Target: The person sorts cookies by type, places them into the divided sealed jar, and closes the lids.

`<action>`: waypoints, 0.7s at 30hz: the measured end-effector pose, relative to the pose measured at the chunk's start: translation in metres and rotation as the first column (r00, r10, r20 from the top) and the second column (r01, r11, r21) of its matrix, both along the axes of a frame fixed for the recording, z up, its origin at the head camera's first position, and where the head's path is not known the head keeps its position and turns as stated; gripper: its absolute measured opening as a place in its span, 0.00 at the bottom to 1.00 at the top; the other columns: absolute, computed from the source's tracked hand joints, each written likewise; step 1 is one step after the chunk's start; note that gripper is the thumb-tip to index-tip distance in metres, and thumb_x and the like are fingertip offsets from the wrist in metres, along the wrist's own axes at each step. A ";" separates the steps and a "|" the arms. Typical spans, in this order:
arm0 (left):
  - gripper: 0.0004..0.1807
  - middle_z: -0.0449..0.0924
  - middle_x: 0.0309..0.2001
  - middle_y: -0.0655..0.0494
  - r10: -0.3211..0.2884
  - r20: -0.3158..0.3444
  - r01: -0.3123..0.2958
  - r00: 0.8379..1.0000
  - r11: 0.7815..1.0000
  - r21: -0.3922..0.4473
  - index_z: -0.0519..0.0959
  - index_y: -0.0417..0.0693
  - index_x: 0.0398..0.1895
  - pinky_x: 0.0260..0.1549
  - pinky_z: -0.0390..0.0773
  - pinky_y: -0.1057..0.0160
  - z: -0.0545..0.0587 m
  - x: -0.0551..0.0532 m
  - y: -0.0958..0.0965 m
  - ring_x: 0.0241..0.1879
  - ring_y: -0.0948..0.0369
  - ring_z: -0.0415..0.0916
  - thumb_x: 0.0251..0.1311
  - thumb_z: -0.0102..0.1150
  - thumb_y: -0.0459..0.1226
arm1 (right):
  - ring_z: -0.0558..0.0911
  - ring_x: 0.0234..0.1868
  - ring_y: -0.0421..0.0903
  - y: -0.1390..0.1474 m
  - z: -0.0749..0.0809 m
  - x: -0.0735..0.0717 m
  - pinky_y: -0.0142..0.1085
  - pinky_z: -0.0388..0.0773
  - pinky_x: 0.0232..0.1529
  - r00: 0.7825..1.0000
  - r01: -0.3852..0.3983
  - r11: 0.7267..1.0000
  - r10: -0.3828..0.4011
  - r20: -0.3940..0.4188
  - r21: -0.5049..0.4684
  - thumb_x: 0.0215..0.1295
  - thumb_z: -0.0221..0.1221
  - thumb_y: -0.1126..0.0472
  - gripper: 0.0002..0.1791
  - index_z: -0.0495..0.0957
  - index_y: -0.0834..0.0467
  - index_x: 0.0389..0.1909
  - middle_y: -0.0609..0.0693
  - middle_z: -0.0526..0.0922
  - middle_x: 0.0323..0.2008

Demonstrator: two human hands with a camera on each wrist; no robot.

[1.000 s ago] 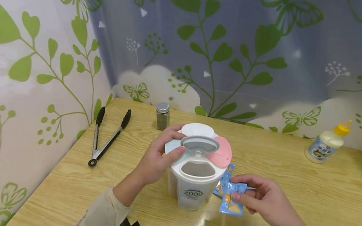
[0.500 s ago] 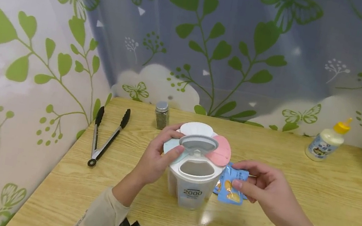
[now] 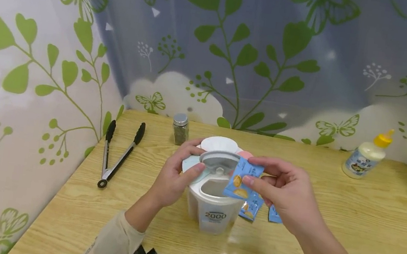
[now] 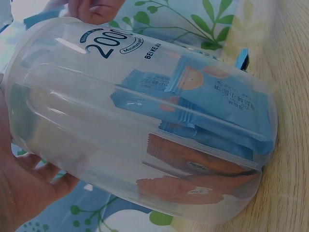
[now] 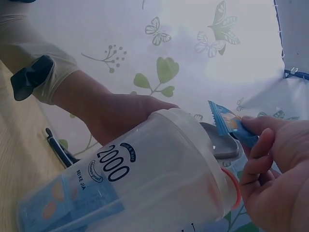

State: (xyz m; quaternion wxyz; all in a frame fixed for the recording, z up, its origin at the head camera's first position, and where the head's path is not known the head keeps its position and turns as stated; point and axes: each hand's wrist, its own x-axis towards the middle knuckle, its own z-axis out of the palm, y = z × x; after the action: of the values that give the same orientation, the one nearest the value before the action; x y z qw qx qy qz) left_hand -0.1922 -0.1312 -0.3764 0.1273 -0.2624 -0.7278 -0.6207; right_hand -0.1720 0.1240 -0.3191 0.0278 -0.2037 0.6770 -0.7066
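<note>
Two hands, apart from each other, at an upright divided container (image 3: 214,218). The left hand (image 3: 179,178) grips its upper side, thumb lying across the pale blue lid (image 3: 191,170); the right hand (image 3: 290,195) pinches a blue packet (image 3: 242,180) between thumb and fingers, tilted over the right edge of the front mouth (image 3: 213,187). The grey lid (image 3: 220,160) stands raised behind that mouth; whether the packet touches it cannot be told. Blue packets (image 4: 219,99) lie low in the front compartment, brown packets (image 4: 193,166) in the one next to it. More lie on the table beside the container: a loose packet (image 3: 251,209) and another packet (image 3: 275,215), partly hidden by the right hand.

Likely faults: held slanted and off-centre, the packet could snag on the rim or raised lid; pinched loosely or released early, it could drop outside; pushed hard against the rim, the container could shift should the left grip slacken
</note>
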 end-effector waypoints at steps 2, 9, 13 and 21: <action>0.13 0.67 0.69 0.45 0.004 -0.005 -0.004 1.000 1.000 0.000 0.76 0.38 0.50 0.62 0.74 0.56 0.000 0.000 0.000 0.70 0.48 0.64 0.66 0.53 0.36 | 0.68 0.16 0.36 -0.005 0.002 -0.001 0.33 0.64 0.14 0.999 0.009 1.000 -0.009 -0.038 -0.019 0.57 0.67 0.73 0.18 0.85 0.55 0.48 0.42 0.89 0.44; 0.13 0.68 0.68 0.44 0.003 -0.006 -0.003 1.000 1.000 0.004 0.76 0.38 0.50 0.64 0.72 0.55 -0.001 -0.001 0.001 0.70 0.50 0.64 0.66 0.54 0.36 | 0.68 0.14 0.37 -0.018 0.000 0.002 0.31 0.66 0.11 0.987 0.056 0.997 -0.062 -0.145 -0.044 0.56 0.67 0.74 0.18 0.83 0.59 0.48 0.44 0.89 0.43; 0.13 0.69 0.67 0.45 0.007 -0.011 -0.007 1.000 1.000 0.002 0.77 0.38 0.50 0.64 0.72 0.55 -0.001 -0.002 0.001 0.70 0.50 0.64 0.66 0.55 0.37 | 0.70 0.13 0.36 -0.021 -0.003 0.005 0.31 0.66 0.09 0.980 0.065 0.998 -0.062 -0.189 0.012 0.57 0.68 0.73 0.15 0.83 0.60 0.45 0.42 0.89 0.40; 0.14 0.69 0.67 0.45 0.011 -0.015 -0.011 1.000 1.000 -0.009 0.77 0.39 0.50 0.64 0.72 0.53 -0.002 -0.001 0.000 0.70 0.50 0.64 0.67 0.55 0.39 | 0.68 0.10 0.38 -0.023 -0.008 0.008 0.32 0.66 0.08 0.966 0.057 0.992 -0.027 -0.255 0.112 0.58 0.67 0.73 0.13 0.82 0.63 0.44 0.41 0.83 0.23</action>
State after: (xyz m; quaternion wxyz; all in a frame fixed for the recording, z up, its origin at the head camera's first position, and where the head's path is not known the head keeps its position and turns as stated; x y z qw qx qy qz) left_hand -0.1934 -0.1316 -0.3780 0.1350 -0.2635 -0.7311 -0.6147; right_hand -0.1637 0.1005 -0.3270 -0.0620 -0.2758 0.7198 -0.6340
